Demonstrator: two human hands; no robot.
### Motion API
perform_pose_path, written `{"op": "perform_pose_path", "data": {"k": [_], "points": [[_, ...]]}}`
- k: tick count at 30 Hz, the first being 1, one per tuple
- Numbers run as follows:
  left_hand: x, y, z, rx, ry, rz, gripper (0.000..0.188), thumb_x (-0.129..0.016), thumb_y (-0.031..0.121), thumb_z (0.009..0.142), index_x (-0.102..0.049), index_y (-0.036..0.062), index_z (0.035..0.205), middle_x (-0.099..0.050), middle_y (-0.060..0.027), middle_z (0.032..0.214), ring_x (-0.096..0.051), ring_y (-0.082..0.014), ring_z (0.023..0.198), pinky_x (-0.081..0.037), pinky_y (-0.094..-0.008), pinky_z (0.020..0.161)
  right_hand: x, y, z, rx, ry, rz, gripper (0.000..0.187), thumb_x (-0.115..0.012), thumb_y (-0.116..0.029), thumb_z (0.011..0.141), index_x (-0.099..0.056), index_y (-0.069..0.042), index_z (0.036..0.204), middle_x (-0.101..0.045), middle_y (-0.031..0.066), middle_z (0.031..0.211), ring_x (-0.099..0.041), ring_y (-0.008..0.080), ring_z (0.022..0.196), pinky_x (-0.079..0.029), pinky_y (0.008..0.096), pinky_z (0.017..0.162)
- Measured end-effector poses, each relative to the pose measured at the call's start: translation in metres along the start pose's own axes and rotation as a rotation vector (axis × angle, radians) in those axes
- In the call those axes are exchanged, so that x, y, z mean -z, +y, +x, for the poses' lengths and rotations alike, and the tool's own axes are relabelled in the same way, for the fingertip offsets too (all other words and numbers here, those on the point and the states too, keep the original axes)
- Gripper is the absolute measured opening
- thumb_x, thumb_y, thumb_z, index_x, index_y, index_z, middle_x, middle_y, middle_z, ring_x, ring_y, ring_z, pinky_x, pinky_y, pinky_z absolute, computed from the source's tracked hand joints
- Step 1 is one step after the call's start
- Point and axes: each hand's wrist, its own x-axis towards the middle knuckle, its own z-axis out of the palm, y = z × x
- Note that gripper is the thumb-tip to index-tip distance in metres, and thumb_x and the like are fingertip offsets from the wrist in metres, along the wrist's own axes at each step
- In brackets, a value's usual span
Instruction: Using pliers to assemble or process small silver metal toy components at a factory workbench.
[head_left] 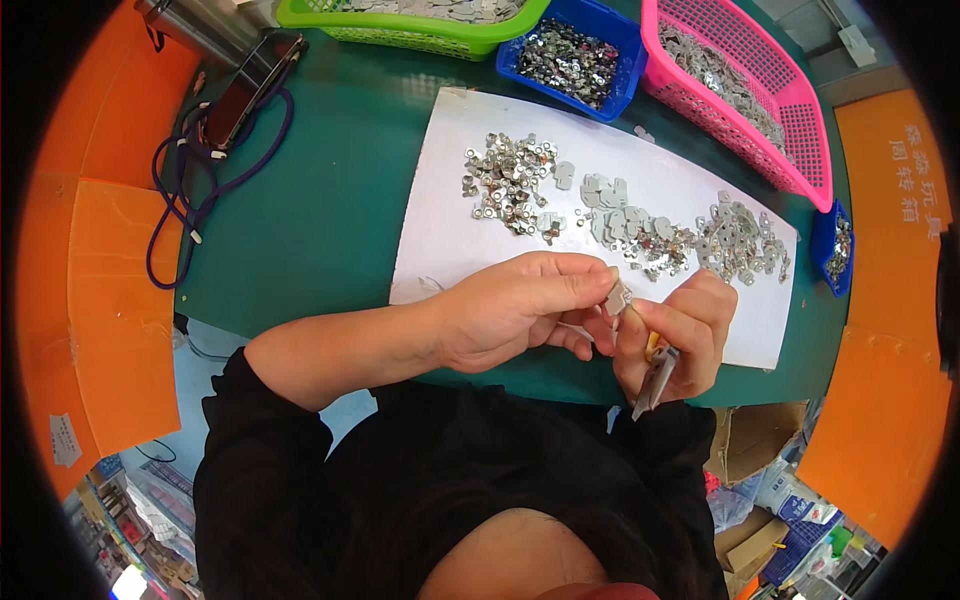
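My left hand pinches a small flat grey metal plate between thumb and forefinger, above the white board. My right hand meets it there, thumb tip touching or close to the plate's edge. Held in the curled fingers of that hand is a flat, narrow grey tool with a yellow part; its exact kind is unclear. Beyond my hands, shiny small metal fittings form a heap at left. Grey plates lie mid-board, mixed with small fittings, and a pile of rounded grey plates lies at right.
Along the table's far side stand a green basket, a blue tray and a pink basket, all holding metal parts. A smaller blue tray is at right. A dark device with purple cord lies left, between orange panels.
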Motion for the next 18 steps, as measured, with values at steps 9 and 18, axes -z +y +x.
{"op": "perform_pose_path", "data": {"k": [9, 18], "points": [[-0.0035, -0.0051, -0.0012, 0.094, -0.098, -0.050, 0.028, -0.048, 0.035, 0.103, -0.057, 0.0114, 0.091, -0.057, 0.0011, 0.084, -0.055, -0.0106, 0.080, -0.047, -0.0283, 0.080, 0.0025, -0.0013, -0.0013, 0.062, 0.023, -0.012, 0.028, -0.083, -0.011, 0.070, -0.068, -0.012, 0.094, -0.045, -0.0009, 0.079, -0.042, 0.0188, 0.070, -0.032, 0.0328, 0.058], [0.0002, -0.0075, 0.0006, 0.084, -0.131, -0.075, 0.028, -0.045, 0.035, 0.104, -0.055, 0.0114, 0.091, -0.055, 0.0001, 0.083, -0.055, -0.0119, 0.079, -0.047, -0.0282, 0.080, 0.0050, -0.0028, -0.0050, 0.063, -0.005, -0.059, 0.016, -0.074, -0.015, 0.082, -0.063, -0.012, 0.094, -0.044, 0.0009, 0.078, -0.042, 0.0209, 0.076, -0.036, 0.0345, 0.064]]}}
